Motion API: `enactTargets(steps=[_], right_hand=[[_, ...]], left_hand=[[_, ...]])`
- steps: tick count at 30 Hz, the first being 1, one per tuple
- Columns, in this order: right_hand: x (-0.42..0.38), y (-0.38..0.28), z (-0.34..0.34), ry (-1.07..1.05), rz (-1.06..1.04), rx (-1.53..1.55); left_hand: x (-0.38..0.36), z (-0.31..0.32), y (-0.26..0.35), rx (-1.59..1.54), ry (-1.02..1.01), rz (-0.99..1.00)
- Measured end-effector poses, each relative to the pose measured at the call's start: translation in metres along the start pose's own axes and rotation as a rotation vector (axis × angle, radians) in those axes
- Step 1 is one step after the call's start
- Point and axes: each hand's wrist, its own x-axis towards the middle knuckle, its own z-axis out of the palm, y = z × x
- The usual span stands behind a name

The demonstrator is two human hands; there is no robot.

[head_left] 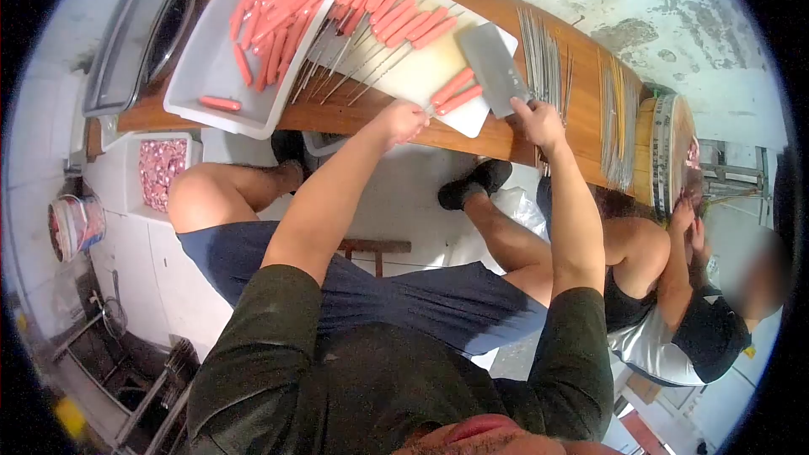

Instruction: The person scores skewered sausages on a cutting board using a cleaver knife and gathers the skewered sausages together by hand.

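Note:
My left hand (403, 123) is closed at the near edge of the white cutting board (404, 76), its fingers pinched at the near end of two pink sausages (456, 91). Thin skewer ends seem to sit in that pinch, though the fingers partly hide them. In my right hand (541, 125) is a cleaver (493, 66), its broad grey blade lying over the board's right part, just beyond the two sausages. Several skewered sausages (403, 18) lie in a row along the board's far side, their metal skewers pointing toward me.
Left of the board, a white tub (198, 84) holds many loose sausages. Metal skewers (541, 50) lie to the right on the wooden table (497, 145), with more bundles (619, 118) beyond. A co-worker's hands (687, 223) are by a round chopping block (666, 152). Dark trays (139, 42) stand far left.

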Motion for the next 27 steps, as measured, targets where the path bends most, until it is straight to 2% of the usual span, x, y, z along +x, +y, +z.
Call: enactTargets(steps=[3, 4, 6, 7, 8, 11, 12, 16, 19, 23, 24, 27], right_hand=[[-0.01, 0.012, -0.001, 0.014, -0.077, -0.098], [-0.021, 0.009, -0.008, -0.064, -0.043, -0.083], [-0.032, 0.022, -0.01, -0.078, -0.007, -0.068], [-0.036, 0.031, -0.012, -0.08, 0.01, -0.057], [-0.038, 0.038, -0.014, -0.016, -0.06, -0.093], [-0.05, 0.039, -0.02, 0.033, 0.134, 0.311], [-0.057, 0.036, -0.024, 0.077, 0.101, 0.452], [-0.088, 0.037, -0.047, 0.129, 0.117, 0.476], [-0.11, 0.039, -0.047, 0.106, 0.133, 0.649], [-0.127, 0.018, -0.044, 0.187, 0.135, 0.921], [-0.127, 0.019, -0.045, 0.153, 0.143, 0.931], [-0.122, 0.023, -0.046, 0.157, 0.133, 0.945]], left_hand=[[0.007, -0.003, -0.008, -0.046, -0.014, 0.012], [0.008, -0.005, -0.008, -0.043, -0.018, 0.009], [0.01, -0.004, -0.009, -0.033, -0.038, -0.003], [0.01, -0.003, -0.008, -0.039, -0.039, -0.008], [0.01, -0.004, -0.006, -0.041, -0.037, -0.011], [0.005, -0.003, -0.008, -0.039, -0.022, -0.001], [0.006, -0.003, -0.007, -0.037, -0.013, 0.012], [0.014, -0.003, -0.004, 0.085, 0.063, 0.1], [0.026, -0.005, 0.016, 0.282, 0.239, 0.263], [0.041, -0.02, 0.053, 0.631, 0.46, 0.535], [0.04, -0.017, 0.06, 0.587, 0.533, 0.611], [0.067, -0.03, 0.049, 0.8, 0.582, 0.598]])
